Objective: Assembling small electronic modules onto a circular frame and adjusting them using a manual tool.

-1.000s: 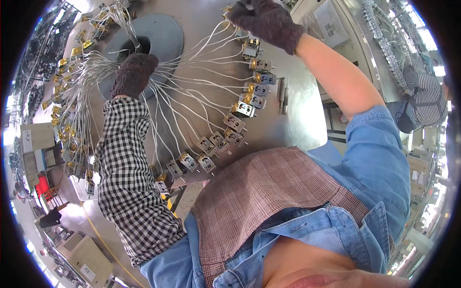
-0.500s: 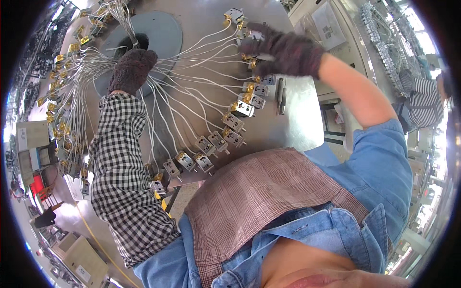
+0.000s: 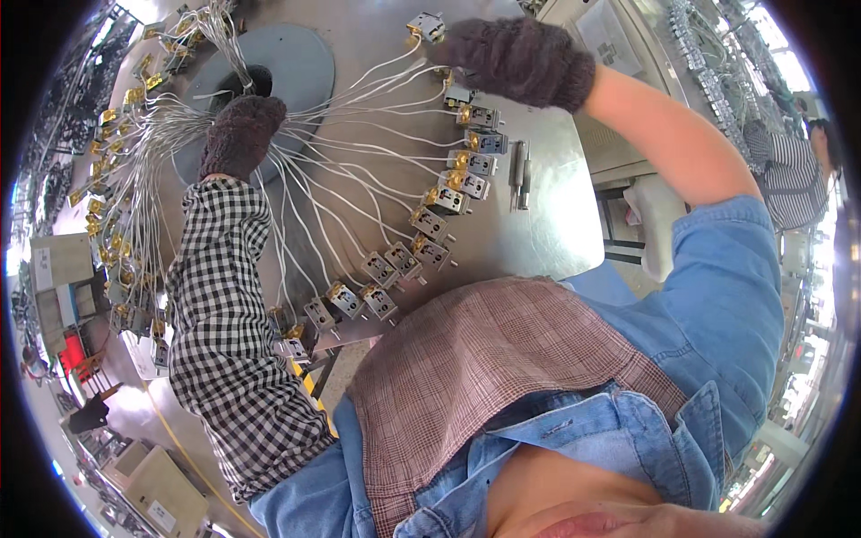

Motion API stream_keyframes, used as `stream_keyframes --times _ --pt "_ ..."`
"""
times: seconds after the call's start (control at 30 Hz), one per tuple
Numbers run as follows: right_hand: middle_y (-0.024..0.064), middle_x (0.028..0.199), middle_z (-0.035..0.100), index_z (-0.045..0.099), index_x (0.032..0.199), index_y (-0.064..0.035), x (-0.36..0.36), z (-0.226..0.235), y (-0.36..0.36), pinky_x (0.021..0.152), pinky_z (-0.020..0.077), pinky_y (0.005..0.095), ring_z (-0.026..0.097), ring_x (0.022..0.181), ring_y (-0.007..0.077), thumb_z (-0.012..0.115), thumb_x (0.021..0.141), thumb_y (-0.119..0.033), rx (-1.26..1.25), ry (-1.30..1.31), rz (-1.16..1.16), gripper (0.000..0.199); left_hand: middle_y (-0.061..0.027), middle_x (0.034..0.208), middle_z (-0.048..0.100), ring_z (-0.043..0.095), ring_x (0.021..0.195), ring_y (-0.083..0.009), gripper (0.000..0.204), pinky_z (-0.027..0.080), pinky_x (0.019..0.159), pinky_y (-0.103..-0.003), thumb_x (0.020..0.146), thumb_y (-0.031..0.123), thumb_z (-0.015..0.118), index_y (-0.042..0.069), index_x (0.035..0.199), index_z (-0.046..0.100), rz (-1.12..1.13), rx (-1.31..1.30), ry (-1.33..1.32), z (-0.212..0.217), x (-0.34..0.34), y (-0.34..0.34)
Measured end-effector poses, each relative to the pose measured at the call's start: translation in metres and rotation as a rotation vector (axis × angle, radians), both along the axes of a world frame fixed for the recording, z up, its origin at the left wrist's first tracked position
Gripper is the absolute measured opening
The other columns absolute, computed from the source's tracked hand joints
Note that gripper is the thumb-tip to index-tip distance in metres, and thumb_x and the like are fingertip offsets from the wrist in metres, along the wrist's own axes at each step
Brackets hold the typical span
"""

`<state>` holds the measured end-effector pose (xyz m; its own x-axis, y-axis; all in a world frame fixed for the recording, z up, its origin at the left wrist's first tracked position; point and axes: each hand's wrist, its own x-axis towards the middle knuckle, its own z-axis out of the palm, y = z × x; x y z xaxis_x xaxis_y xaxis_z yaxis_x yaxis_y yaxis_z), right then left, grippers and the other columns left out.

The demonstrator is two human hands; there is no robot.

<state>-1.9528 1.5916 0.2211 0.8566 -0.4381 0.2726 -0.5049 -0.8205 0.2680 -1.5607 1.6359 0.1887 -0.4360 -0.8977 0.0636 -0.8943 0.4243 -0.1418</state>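
Note:
My left hand (image 3: 242, 139), in a dark knitted glove, is closed around the white wire bundle (image 3: 199, 122) beside the hole of a grey round disc (image 3: 309, 67). From there wires fan out to small metal blocks with brass-coloured parts. My right hand (image 3: 516, 61), gloved alike, reaches the far right of this fan with its fingers bent together. Wires run up to its fingertips; what they hold is hidden. Just beyond the fingertips lies one metal block (image 3: 426, 27), and nearer me a row of others, such as this block (image 3: 451, 199), curves along the table edge.
Two slim metal rods (image 3: 521, 175) lie on the steel table (image 3: 560, 220) right of the blocks. More wired brass-coloured pieces (image 3: 109, 139) hang along the left side. A person in a striped top (image 3: 794, 170) is at the far right, near another table with wired parts (image 3: 704, 67).
My right hand has moved away from me along the row, and its spread fingers have drawn together. Blocks it covered now show. The left hand has stayed almost still.

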Motion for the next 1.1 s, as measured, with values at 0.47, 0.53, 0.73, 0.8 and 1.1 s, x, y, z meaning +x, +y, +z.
stream_keyframes --times 0.47,0.53,0.73,0.8,1.1 --pt "0.0124 0.131 0.048 0.036 0.137 -0.0196 0.006 -0.038 0.020 0.090 0.0471 0.0405 0.056 0.110 0.0290 0.059 0.085 -0.016 0.777 -0.061 -0.328 0.057 -0.0119 0.091 0.061 0.059 0.090 -0.0274 0.016 0.049 0.079 -0.037 0.083 0.013 0.049 0.011 0.093 0.062 -0.104 0.012 0.009 0.001 0.003 0.001" --pt "0.0130 0.127 0.050 0.037 0.136 -0.0179 0.004 -0.056 0.010 0.086 0.0486 0.0386 0.057 0.107 0.0271 0.061 0.079 -0.007 0.921 -0.118 -0.289 0.062 -0.0120 0.091 0.061 0.059 0.089 -0.0280 0.016 0.049 0.079 -0.038 0.083 0.013 0.049 0.011 0.093 0.062 -0.111 -0.002 -0.003 0.003 0.001 -0.001" --pt "0.0116 0.106 0.060 0.042 0.132 -0.0127 0.021 -0.004 0.024 0.068 0.0512 0.0319 0.060 0.076 0.0195 0.063 0.079 -0.015 1.530 -0.327 -0.581 0.057 -0.0125 0.089 0.059 0.058 0.090 -0.0296 0.014 0.047 0.079 -0.039 0.079 0.008 0.051 0.011 0.091 0.059 -0.080 -0.008 -0.017 -0.002 0.001 0.002" --pt "0.0087 0.092 0.063 0.052 0.123 -0.0118 0.016 -0.011 0.015 0.059 0.0495 0.0323 0.060 0.069 0.0172 0.064 0.079 -0.017 1.610 -0.141 -0.603 0.046 -0.0119 0.088 0.059 0.058 0.090 -0.0292 0.014 0.047 0.079 -0.039 0.079 0.009 0.052 0.010 0.090 0.059 0.046 0.085 0.076 0.000 -0.002 0.003" --pt "0.0160 0.105 0.062 0.027 0.142 -0.0221 -0.008 -0.046 0.042 0.063 0.0531 0.0359 0.062 0.072 0.0249 0.055 0.085 -0.021 0.297 0.068 -0.112 0.064 -0.0121 0.089 0.060 0.060 0.087 -0.0278 0.018 0.049 0.073 -0.036 0.086 0.019 0.048 0.013 0.092 0.064 -0.057 0.088 -0.118 0.003 0.009 -0.002"
